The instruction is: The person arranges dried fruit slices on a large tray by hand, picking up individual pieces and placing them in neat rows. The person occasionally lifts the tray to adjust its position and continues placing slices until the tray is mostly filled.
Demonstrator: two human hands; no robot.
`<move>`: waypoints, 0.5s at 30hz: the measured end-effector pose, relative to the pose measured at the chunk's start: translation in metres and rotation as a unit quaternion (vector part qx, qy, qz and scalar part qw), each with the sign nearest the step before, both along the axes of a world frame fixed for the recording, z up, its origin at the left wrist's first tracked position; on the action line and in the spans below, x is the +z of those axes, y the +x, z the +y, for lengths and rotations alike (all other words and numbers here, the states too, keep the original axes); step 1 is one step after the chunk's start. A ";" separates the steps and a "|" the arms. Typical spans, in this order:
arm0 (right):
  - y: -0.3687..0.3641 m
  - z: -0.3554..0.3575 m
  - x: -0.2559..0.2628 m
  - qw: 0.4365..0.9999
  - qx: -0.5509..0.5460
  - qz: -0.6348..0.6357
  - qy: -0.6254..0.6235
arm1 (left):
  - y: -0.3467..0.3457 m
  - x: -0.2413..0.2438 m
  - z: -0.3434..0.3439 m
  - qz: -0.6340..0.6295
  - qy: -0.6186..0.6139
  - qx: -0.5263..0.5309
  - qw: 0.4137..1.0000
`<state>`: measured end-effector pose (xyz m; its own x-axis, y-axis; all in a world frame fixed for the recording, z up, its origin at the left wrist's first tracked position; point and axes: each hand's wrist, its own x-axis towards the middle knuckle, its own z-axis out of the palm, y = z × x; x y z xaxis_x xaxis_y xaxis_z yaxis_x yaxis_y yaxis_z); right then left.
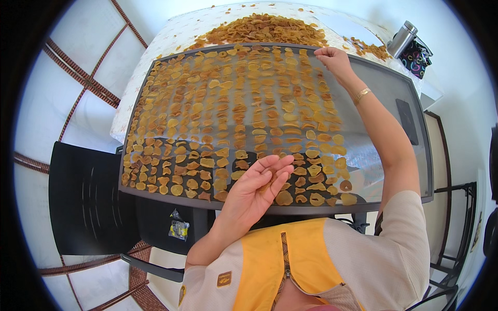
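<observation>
My left hand [255, 186] is palm up and cupped around a few dried, amber-coloured slices [268, 186], partly hidden by its fingers. It hovers over the near edge of a dark-framed glossy panel [373, 155]. Many dried slices [237, 109] lie on this panel in rough columns, most of them curled and yellow to brown. My right hand [332, 62] reaches to the far edge, its thumb and fingertips brought together near the top of the rightmost column. Whether a slice is between those fingertips cannot be made out.
Behind the panel, a large heap of dried slices [268, 29] rests on a patterned tablecloth [183, 27]. A smaller pile [369, 49], a steel flask [402, 39] and a black patterned pouch [416, 58] are at far right. A black chair [85, 202] stands left, with a small clear packet [179, 229].
</observation>
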<state>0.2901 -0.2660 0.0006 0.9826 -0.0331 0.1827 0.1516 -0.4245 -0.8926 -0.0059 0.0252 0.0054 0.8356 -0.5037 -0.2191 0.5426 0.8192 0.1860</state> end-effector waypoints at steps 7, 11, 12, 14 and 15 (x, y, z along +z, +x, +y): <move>-0.099 0.067 0.045 0.980 0.196 0.018 -0.022 | -0.001 -0.002 0.004 0.012 -0.051 0.055 0.997; -0.171 0.092 0.062 0.956 0.289 0.033 -0.032 | -0.001 -0.009 0.002 0.008 -0.085 0.081 0.993; -0.187 0.094 0.063 0.952 0.305 0.014 -0.031 | 0.001 -0.007 0.000 0.010 -0.099 0.075 0.992; -0.209 0.100 0.063 0.935 0.349 -0.032 -0.054 | 0.002 -0.003 -0.001 0.018 -0.103 0.075 0.992; -0.218 0.103 0.062 0.926 0.368 -0.057 -0.058 | 0.001 -0.004 -0.002 0.019 -0.117 0.074 0.990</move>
